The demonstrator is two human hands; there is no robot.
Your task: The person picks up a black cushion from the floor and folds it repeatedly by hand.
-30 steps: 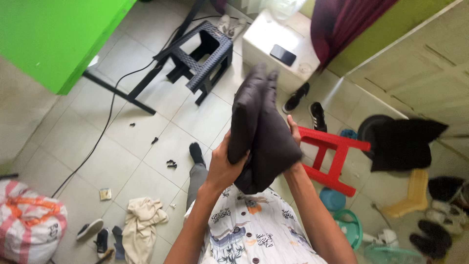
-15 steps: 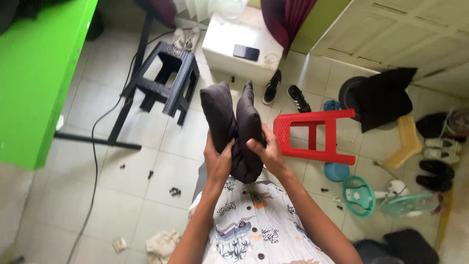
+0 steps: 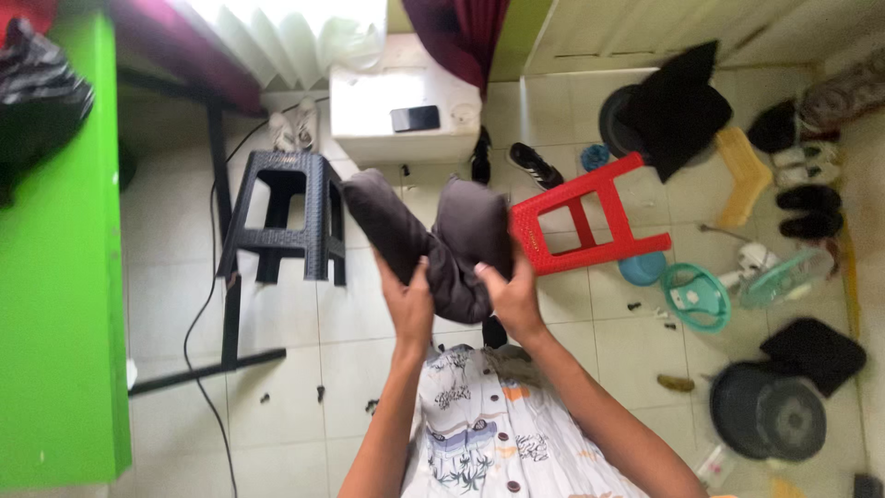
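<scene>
Cluttered white-tiled floor (image 3: 277,369), green table (image 3: 55,304)

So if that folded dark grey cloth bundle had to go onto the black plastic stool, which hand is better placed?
Probably the left hand: it grips the dark grey cloth bundle on the side facing the black plastic stool. The right hand holds the far side.

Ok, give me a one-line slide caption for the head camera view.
Left hand and right hand grip a dark grey folded cloth above a tiled floor, between black stool and tipped red stool.
</scene>
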